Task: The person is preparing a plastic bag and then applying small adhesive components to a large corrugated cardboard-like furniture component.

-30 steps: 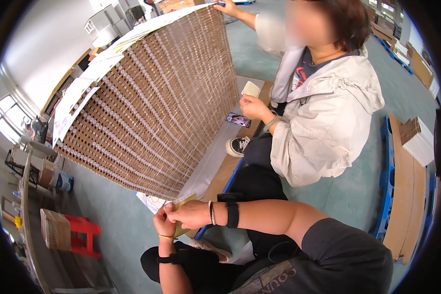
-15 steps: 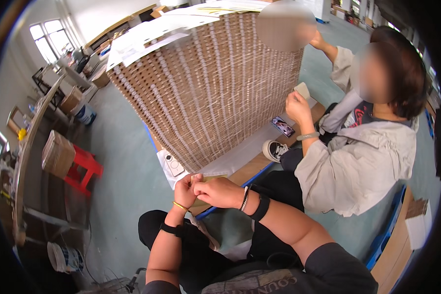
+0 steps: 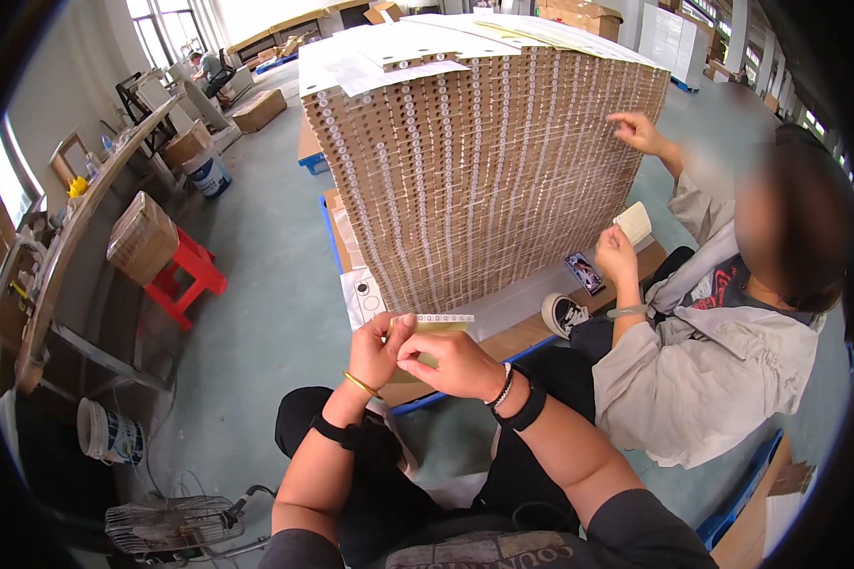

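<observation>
My left hand is closed on a pale yellow sheet of stickers, thumb on top, with a row of small white labels along its far edge. Over the near part of this sheet, my right hand has its fingers curled and pinched beside the left thumb; whatever sits between its fingertips is hidden. Just beyond both hands rises a tall stack of brown boards, its side dotted with columns of small round white stickers. A white object with dark round marks rests at the stack's near left corner.
At right a co-worker's hand holds a small cream pad; their other hand points at the stack. A phone leans at its foot. Left are a red stool with a carton, a workbench and a fan.
The view has swung, so the stack sits farther right. My hands have moved slightly apart, baring the sticker row. The co-worker's raised hand now shows against the stack's side.
</observation>
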A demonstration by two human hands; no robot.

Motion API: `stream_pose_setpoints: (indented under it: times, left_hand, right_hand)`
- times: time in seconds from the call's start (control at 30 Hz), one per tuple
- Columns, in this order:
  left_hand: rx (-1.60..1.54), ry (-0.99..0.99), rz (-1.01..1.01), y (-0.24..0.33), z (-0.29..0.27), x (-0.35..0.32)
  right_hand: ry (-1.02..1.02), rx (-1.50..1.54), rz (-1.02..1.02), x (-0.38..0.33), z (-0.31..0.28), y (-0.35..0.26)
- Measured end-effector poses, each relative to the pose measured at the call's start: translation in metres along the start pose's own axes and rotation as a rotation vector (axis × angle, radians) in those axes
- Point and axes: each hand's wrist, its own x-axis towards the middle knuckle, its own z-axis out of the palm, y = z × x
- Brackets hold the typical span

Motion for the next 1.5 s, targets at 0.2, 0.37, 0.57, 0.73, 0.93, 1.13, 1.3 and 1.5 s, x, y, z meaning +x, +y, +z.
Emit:
stream_pose_setpoints:
  times: [0.2, 0.37, 0.57, 0.73, 0.93, 1.13, 1.3, 1.5]
  left_hand:
    - [0.194, 0.063, 0.345, 0.029, -0.024, 0.031]
    - [0.318, 0.154, 0.476, 0.06, -0.049, 0.064]
    - [0.416, 0.247, 0.736, 0.087, -0.071, 0.102]
    - [0.564, 0.296, 0.865, 0.115, -0.103, 0.124]
    - [0.658, 0.245, 0.95, 0.121, -0.124, 0.146]
    - [0.665, 0.161, 0.943, 0.117, -0.136, 0.171]
    - [0.615, 0.113, 0.977, 0.114, -0.139, 0.182]
    - [0.611, 0.212, 1.03, 0.115, -0.13, 0.184]
  right_hand:
    - [0.371, 0.209, 0.044, 0.006, -0.01, -0.008]
    - [0.672, 0.567, 0.174, 0.017, -0.034, 0.003]
    - [0.71, 0.481, 0.234, 0.065, -0.073, 0.013]
    - [0.512, 0.269, 0.104, 0.127, -0.086, -0.01]
    - [0.485, -0.039, -0.096, 0.191, -0.077, -0.025]
    - [0.579, -0.547, -0.296, 0.23, -0.063, -0.027]
    - [0.642, -0.538, -0.394, 0.253, -0.056, -0.022]
    - [0.689, -0.65, -0.398, 0.259, -0.053, -0.018]
